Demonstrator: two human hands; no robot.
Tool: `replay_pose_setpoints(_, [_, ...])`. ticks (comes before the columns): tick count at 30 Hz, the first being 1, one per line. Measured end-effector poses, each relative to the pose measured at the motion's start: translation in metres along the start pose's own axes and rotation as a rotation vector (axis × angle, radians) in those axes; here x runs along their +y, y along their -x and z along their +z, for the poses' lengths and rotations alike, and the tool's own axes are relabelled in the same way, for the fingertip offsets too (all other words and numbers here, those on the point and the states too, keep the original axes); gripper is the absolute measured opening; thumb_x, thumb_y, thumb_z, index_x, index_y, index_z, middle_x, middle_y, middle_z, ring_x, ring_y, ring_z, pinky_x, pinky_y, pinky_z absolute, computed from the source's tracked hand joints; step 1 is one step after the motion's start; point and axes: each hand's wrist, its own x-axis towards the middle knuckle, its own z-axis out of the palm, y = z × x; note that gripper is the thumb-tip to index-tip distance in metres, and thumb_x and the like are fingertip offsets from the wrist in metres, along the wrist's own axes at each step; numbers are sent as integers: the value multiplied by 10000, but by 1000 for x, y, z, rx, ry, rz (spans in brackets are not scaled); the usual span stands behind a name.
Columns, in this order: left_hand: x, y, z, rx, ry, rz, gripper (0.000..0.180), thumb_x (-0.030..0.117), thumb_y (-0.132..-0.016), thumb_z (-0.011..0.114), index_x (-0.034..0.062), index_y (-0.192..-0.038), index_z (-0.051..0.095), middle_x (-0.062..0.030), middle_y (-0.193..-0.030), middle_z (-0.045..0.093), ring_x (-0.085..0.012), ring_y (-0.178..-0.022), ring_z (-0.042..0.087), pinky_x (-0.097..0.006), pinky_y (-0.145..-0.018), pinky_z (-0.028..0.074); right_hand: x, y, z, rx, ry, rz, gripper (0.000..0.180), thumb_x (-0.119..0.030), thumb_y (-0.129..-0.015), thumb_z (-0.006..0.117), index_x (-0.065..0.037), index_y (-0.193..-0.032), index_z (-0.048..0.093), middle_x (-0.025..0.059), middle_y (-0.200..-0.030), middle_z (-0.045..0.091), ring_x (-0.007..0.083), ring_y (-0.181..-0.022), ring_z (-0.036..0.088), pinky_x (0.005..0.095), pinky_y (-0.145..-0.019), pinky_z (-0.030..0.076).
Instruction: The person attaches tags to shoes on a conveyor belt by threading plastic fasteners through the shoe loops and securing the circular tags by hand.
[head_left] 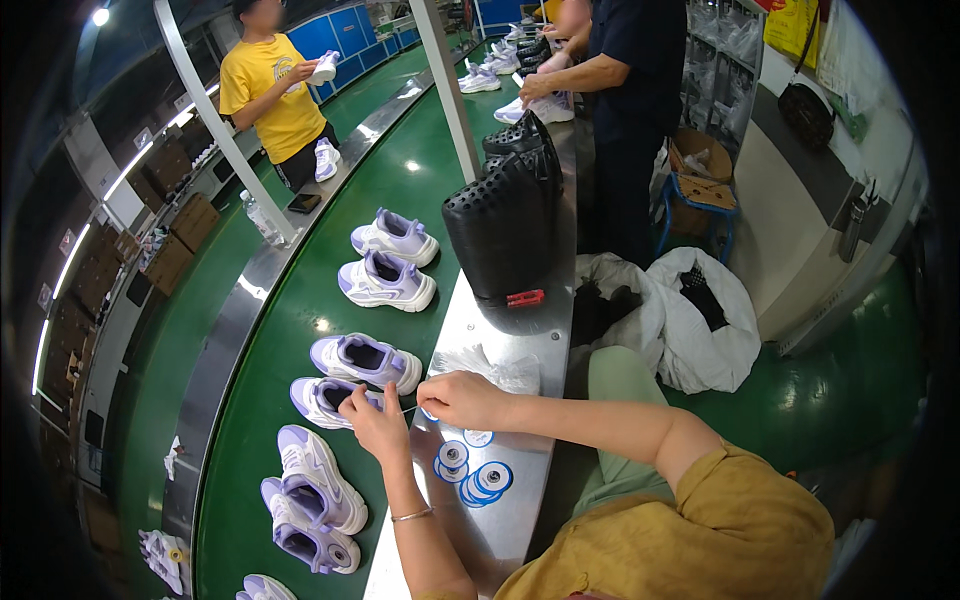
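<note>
My left hand [381, 428] is closed in a pinch beside the heel of a white and lilac sneaker [324, 401]. My right hand [462, 398] pinches just to its right, and a thin pale string [410, 408] runs between the fingertips of both hands. Part of a round blue-edged tag shows under the right fingers; whether it hangs from the string I cannot tell. Several round white tags with blue rims [488, 482] lie on the metal ledge [497, 535] below my right forearm. Behind the right hand sits a bunch of clear plastic strings [490, 367].
More white and lilac sneakers [388, 280] stand in pairs along the green conveyor [300, 345]. Tall black perforated holders [500, 230] rise from the ledge, a red clip [525, 298] at their base. White sacks [706, 320] stand right. Two people, in yellow [268, 85] and dark clothing [632, 100], handle shoes.
</note>
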Motion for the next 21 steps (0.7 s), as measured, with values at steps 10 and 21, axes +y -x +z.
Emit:
replay_pose_setpoints(10, [-11,22,-33,189,-2,-266,222,85,-780,598,-23,-958,521,-141,-907,502,-276,-762,547,-371,-670,451,14,-13,22,20,-34,-28,132,-145,-800,521,-38,-795,597,133,-792,634,329,-766,609,431,-671,467])
replay_pose_setpoints(21, [-40,41,-17,205,641,-694,272,173,-805,689,-7,-716,506,-59,-662,554,-118,-556,560,-216,-439,460,23,-40,74,53,81,-23,134,-176,-812,531,-73,-819,617,128,-768,632,322,-744,614,425,-644,476])
